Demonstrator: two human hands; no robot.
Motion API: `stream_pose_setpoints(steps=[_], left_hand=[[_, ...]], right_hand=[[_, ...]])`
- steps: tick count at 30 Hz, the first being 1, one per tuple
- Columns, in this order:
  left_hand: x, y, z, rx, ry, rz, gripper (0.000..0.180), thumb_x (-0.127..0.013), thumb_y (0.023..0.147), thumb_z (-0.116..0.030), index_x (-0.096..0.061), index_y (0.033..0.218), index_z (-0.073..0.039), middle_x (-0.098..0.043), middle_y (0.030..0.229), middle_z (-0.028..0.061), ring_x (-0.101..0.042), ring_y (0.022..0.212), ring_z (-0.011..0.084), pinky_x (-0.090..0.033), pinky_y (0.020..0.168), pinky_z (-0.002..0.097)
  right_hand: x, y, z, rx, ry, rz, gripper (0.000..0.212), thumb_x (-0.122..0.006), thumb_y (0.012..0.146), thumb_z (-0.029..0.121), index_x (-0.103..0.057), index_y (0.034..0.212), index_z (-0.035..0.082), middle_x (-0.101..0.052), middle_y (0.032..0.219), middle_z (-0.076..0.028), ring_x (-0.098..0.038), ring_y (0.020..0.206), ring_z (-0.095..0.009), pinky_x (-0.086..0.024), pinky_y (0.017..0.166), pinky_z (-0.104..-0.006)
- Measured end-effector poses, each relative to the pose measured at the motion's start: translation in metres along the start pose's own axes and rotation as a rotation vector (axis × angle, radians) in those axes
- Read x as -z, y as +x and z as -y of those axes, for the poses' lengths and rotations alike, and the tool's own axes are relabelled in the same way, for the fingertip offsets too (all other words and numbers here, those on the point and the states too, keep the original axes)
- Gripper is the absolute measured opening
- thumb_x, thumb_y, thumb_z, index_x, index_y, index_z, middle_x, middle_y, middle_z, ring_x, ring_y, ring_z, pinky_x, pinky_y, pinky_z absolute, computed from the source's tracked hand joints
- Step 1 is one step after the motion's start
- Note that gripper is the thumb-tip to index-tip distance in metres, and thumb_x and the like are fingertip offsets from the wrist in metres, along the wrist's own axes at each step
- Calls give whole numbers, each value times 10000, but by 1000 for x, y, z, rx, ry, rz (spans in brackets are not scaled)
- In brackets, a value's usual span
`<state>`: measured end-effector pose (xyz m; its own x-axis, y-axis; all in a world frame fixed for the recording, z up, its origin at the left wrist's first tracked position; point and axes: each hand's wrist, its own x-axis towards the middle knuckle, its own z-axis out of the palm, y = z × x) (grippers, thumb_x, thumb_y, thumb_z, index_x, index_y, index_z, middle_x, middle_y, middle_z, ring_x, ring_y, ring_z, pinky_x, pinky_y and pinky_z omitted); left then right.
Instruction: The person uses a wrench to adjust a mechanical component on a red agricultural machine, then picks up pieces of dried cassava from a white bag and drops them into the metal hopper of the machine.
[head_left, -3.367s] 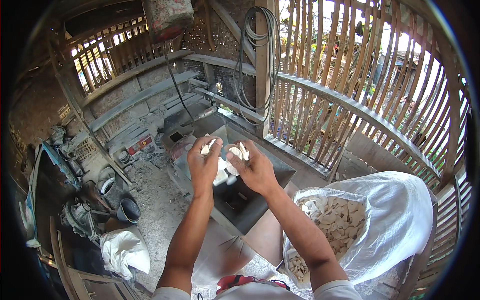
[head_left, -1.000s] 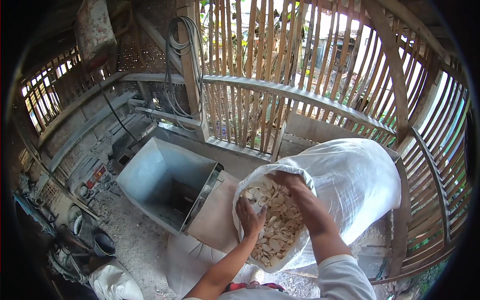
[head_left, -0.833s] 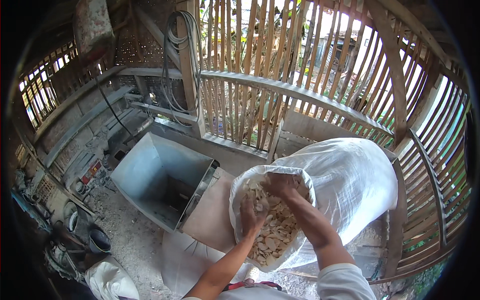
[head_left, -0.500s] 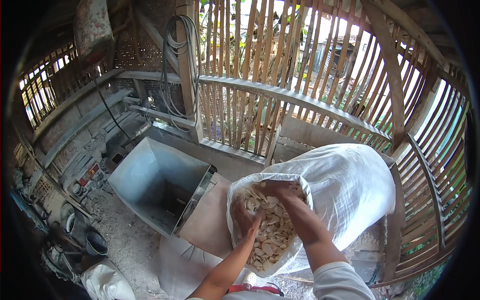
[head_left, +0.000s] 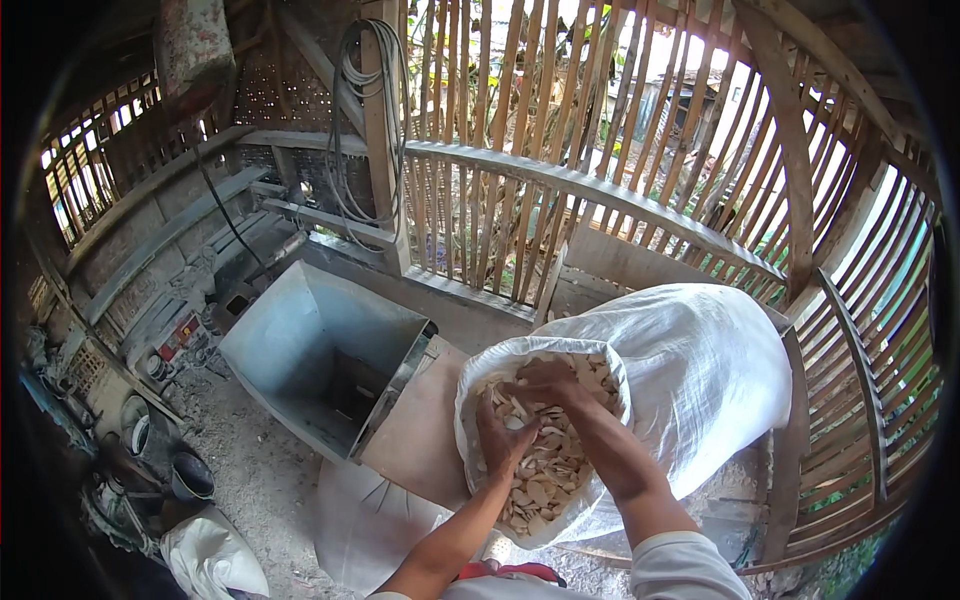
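Note:
A large white woven sack (head_left: 690,375) lies on its side with its mouth facing me, full of pale dried slices (head_left: 541,492). Both my hands are inside the mouth of the sack. My left hand (head_left: 502,440) is cupped at the left, its thumb over some slices and its fingers partly hidden among them. At the far side of the heap, my right hand (head_left: 548,384) curves toward the left one, fingers bent over the slices. A small bunch of slices sits between the two hands.
Left of the sack stands an open metal hopper (head_left: 325,350), with a flat board (head_left: 420,425) between them. Buckets (head_left: 192,476) and another white sack (head_left: 212,555) rest at the lower left. A slatted wooden wall (head_left: 500,200) with a coiled hose (head_left: 365,130) closes the back.
My right hand has come up out of the slices and its fingers show more. My left hand has shifted slightly right, and slices are now gathered between both hands.

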<state>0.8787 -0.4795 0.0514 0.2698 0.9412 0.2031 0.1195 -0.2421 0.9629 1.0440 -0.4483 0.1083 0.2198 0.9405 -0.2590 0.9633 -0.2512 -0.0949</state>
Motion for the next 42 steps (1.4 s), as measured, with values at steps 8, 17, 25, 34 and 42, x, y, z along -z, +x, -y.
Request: stream_pose_setpoints(steps=[8,17,25,34,42], left_hand=[[-12,-3,29,15,-250,-113,1005,-940,688,-298,-388,1460,35,-504,1360,192,-527,1254,280,-462,1020,389],[-4,-3,10,-74,-235,-140,718,-868,759,-216,-543,1353,23,-576,1279,169,-579,1192,295,-467,1024,394],[1,11,-14,-370,-237,-185,697,-869,709,-150,-589,1329,0,-603,1275,172,-586,1178,337,-476,1021,438],[10,37,-79,-618,-107,-49,693,-833,671,-110,-607,1317,-5,-644,1235,175,-613,1145,325,-496,1005,426],[17,55,-129,-696,-168,-22,698,-850,658,-139,-627,1309,-27,-639,1253,161,-616,1151,314,-503,1009,412]], right_hand=[[-10,-18,-13,175,765,223,788,-629,839,706,-576,1427,184,-640,1336,-105,-618,1187,-234,-484,969,-354],[5,-40,20,-147,938,198,748,-698,826,617,-643,1311,51,-677,1189,-137,-623,1095,-229,-483,931,-345],[3,-67,27,-40,1291,-115,579,-700,880,443,-653,1242,-7,-682,1151,-119,-619,1052,-212,-486,919,-346],[57,-112,43,-90,1625,-400,440,-729,886,348,-683,1140,-8,-699,1044,-71,-640,926,-139,-520,810,-298],[100,-127,51,-165,1609,-530,496,-725,893,367,-660,1187,-27,-690,1051,-89,-633,949,-166,-501,826,-293]])
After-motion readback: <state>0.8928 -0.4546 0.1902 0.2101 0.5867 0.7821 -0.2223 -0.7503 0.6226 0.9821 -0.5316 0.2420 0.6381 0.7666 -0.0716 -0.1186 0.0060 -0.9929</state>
